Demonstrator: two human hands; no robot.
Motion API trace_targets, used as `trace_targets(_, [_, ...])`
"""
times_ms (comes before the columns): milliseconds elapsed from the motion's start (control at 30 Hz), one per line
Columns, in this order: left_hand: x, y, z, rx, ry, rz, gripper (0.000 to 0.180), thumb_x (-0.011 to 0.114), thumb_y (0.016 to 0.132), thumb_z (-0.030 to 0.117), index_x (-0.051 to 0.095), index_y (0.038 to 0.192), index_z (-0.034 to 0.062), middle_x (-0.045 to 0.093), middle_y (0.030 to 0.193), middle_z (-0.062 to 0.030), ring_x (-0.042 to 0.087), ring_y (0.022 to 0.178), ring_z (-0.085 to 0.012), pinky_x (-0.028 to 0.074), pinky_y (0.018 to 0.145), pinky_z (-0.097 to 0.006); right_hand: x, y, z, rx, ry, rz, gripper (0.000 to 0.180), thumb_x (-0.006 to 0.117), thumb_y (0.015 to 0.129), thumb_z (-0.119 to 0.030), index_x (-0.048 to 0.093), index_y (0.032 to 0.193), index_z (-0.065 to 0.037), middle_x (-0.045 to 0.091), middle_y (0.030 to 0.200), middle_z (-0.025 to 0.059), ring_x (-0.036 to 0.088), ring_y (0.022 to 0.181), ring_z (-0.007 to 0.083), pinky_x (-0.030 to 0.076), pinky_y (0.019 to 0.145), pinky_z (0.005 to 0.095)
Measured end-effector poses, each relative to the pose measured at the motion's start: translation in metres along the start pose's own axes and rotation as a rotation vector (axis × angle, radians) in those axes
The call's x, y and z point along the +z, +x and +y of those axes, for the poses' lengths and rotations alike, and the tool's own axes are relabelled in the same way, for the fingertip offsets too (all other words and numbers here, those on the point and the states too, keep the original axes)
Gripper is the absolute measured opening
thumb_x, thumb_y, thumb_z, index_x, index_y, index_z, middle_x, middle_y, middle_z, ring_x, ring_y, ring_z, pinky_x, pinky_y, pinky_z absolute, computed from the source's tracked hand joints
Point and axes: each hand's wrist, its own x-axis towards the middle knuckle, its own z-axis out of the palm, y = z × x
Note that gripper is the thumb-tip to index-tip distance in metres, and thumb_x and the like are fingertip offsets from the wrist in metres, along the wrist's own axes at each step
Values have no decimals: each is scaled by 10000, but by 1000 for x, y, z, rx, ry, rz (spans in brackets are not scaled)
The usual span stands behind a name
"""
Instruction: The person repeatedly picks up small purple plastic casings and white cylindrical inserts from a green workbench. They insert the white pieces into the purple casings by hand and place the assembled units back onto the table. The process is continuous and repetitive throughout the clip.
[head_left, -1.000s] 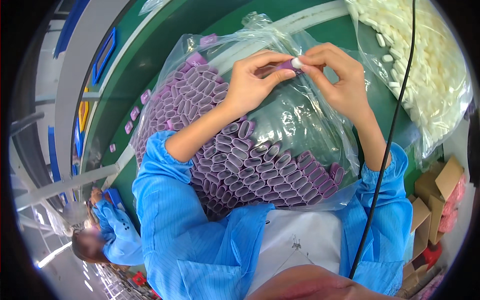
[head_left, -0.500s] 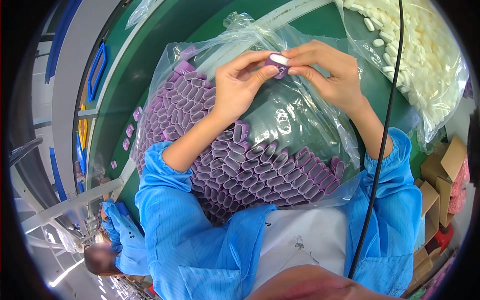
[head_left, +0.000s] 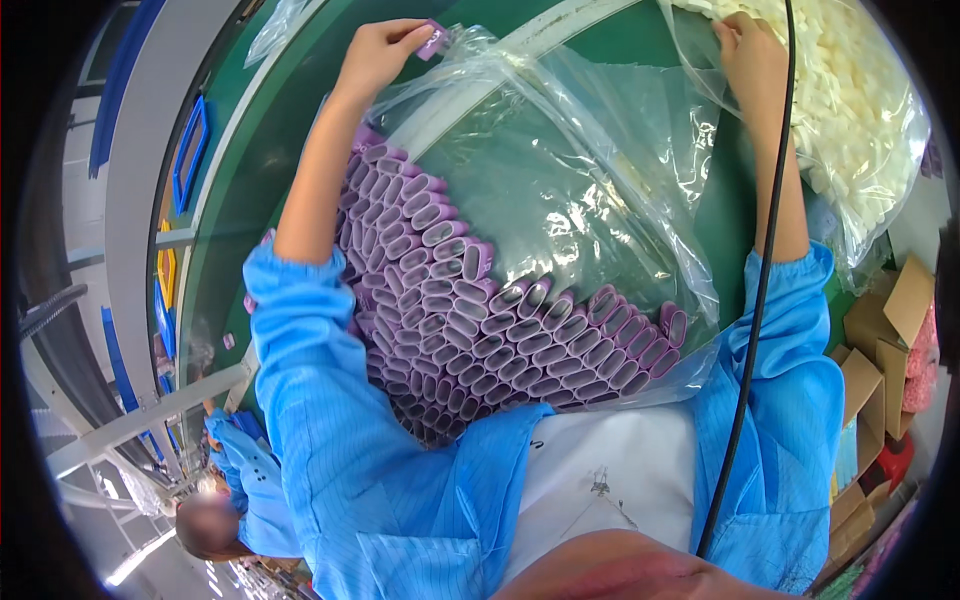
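Note:
Stretched to the far left, my left hand pinches a small purple oval casing between thumb and fingertips. My right hand is at the far right, beside the clear bag of white oval pieces. Its fingers are curled together, and anything they grip is too small or hidden to make out. Between my arms lies a clear plastic bag. Many hollow purple oval sleeves are packed in rows there, open ends up.
A green work surface with a pale curved strip runs behind the bag. A black cable hangs down in front of my right arm. Cardboard boxes stand at right. A co-worker in blue is at lower left.
My hands have parted. The left has carried the purple casing away to the far left, and the right has let go of it and moved to the bag of white pieces.

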Motion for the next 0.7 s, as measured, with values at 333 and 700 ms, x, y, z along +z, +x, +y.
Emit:
trace_targets(333, [-18, -68, 80, 227, 294, -89, 292, 766, 800, 324, 730, 900, 52, 664, 888, -91, 601, 927, -269, 490, 775, -384, 26, -6, 30, 99, 36, -254, 169, 672, 865, -183, 641, 895, -20, 678, 795, 159, 646, 774, 356, 494, 694, 443])
trace_targets(700, [-14, -118, 109, 73, 532, -358, 269, 770, 766, 266, 728, 831, 9, 704, 748, -118, 674, 681, -272, 537, 694, -386, -38, -6, -90, 76, 426, -121, 97, 668, 869, -79, 663, 934, -7, 659, 850, 119, 628, 772, 227, 497, 699, 319])
